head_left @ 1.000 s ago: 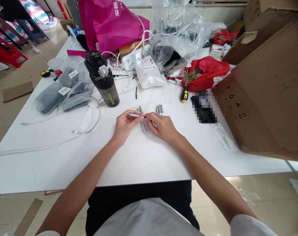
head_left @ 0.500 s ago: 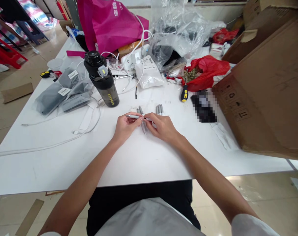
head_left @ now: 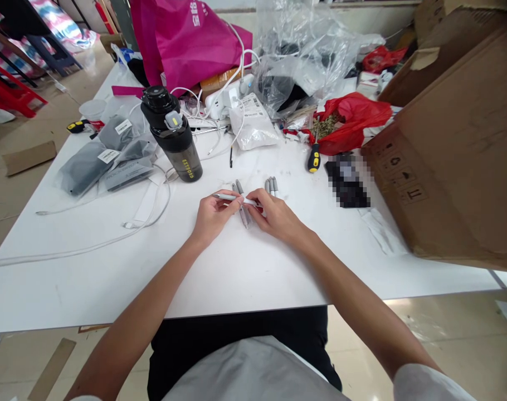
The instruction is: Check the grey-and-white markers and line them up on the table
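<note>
Between my two hands a slim grey-and-white marker pen lies nearly level, just above the table. My left hand pinches its left part, and the fingers of my right hand close round its right end, partly hiding it. The fingertips of both hands almost meet. Beneath them, a pair of similar grey pens rests on the white table, partly covered by the hands. Just beyond my right hand several more grey pens lie side by side.
A black water bottle stands behind my left hand, beside grey bagged packages and white cables. Farther back are a white parcel, a screwdriver and a red bag. A large cardboard box stands at right.
The dark tip that showed between my hands is now covered, and the pen's two parts have come together. My hands have barely moved.
</note>
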Tool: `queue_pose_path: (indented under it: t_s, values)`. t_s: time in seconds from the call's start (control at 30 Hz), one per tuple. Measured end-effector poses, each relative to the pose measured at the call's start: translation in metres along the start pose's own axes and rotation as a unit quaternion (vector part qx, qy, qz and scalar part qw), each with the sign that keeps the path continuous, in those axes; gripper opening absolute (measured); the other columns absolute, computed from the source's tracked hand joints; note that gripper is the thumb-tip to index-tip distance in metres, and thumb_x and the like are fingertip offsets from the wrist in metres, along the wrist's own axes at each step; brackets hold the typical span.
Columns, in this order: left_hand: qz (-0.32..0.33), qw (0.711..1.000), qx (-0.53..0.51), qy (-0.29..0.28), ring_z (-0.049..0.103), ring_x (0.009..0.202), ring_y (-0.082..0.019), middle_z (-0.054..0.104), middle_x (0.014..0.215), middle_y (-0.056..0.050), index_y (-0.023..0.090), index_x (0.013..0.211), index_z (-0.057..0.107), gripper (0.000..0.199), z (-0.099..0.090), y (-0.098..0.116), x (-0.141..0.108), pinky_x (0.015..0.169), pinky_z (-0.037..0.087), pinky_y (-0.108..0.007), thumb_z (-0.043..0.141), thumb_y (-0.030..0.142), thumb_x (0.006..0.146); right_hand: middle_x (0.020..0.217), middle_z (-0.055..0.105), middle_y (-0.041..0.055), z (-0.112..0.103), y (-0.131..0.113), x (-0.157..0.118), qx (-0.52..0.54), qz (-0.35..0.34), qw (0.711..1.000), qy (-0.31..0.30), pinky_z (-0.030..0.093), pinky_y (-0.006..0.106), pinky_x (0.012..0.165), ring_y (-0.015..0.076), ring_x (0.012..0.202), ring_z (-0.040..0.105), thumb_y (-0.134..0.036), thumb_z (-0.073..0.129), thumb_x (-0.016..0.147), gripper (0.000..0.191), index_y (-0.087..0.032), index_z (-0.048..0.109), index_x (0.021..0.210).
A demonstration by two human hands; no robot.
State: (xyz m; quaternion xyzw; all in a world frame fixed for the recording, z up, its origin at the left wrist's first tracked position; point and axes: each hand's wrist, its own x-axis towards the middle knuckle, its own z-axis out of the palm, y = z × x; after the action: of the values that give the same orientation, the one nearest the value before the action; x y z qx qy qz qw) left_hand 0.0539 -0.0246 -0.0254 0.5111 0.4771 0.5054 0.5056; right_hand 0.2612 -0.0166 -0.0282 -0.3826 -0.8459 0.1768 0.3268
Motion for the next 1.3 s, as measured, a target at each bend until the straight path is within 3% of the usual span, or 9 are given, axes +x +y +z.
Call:
queue_pose_path:
  t_s: [0.13,0.33,0.53,0.77,0.87,1.3]
  values:
    - [0.000,1.000,-0.003,0.011,0.067,0.077,-0.015,0.076,0.087,-0.005,0.018,0.095,0.084,0.035,0.0008,-0.0008,0.0006,0.068,0.054,-0.027,0.093,0.050,0.082,0.107,0.074,0.0084,-0.0018,-0.0001,0.0016,-0.047,-0.015,0.999,0.001,0.035,0.030,0.058,0.0173,0.074,0.062,-0.034,0.043,0.118,0.019,-0.023,0.058,0.124]
    - [0.006,1.000,-0.010,0.005,0.068,0.080,-0.016,0.078,0.091,-0.006,0.019,0.095,0.085,0.036,0.0012,0.0028,-0.0013,0.069,0.056,-0.028,0.093,0.052,0.082,0.104,0.069,0.0071,0.0004,0.0031,0.0005,0.014,0.024,1.000,0.005,0.043,0.030,0.063,0.0181,0.076,0.064,-0.036,0.053,0.114,0.014,-0.023,0.050,0.118]
    - [0.011,1.000,0.002,0.001,0.070,0.082,-0.016,0.083,0.104,-0.008,0.022,0.099,0.088,0.032,-0.0009,0.0029,-0.0017,0.072,0.056,-0.028,0.094,0.049,0.082,0.108,0.067,0.0089,-0.0012,0.0031,0.0020,-0.020,-0.017,1.000,0.002,0.040,0.031,0.061,0.0190,0.080,0.062,-0.034,0.044,0.117,0.015,-0.024,0.056,0.117]
    - [0.007,1.000,-0.004,-0.009,0.071,0.083,-0.017,0.084,0.105,-0.008,0.023,0.100,0.089,0.033,-0.0014,0.0041,-0.0019,0.073,0.056,-0.029,0.095,0.049,0.081,0.107,0.066,0.0077,-0.0005,0.0048,0.0017,0.028,0.009,1.000,0.009,0.047,0.032,0.066,0.0192,0.079,0.062,-0.035,0.050,0.115,0.011,-0.025,0.052,0.118]
    - [0.014,1.000,-0.001,-0.004,0.069,0.081,-0.016,0.084,0.102,-0.007,0.023,0.102,0.089,0.035,-0.0021,0.0026,-0.0013,0.071,0.055,-0.028,0.095,0.050,0.080,0.110,0.068,0.0098,-0.0010,0.0050,0.0019,0.002,-0.007,1.000,-0.006,0.046,0.033,0.067,0.0201,0.082,0.062,-0.035,0.042,0.117,0.018,-0.024,0.056,0.120]
    - [0.002,0.999,-0.042,0.014,0.065,0.079,-0.016,0.081,0.096,-0.007,0.023,0.097,0.089,0.032,0.0005,0.0069,-0.0012,0.070,0.054,-0.029,0.096,0.048,0.079,0.106,0.070,0.0081,-0.0035,0.0016,0.0021,0.018,0.010,1.000,0.007,0.045,0.031,0.066,0.0193,0.080,0.064,-0.042,0.049,0.116,0.021,-0.024,0.058,0.122]
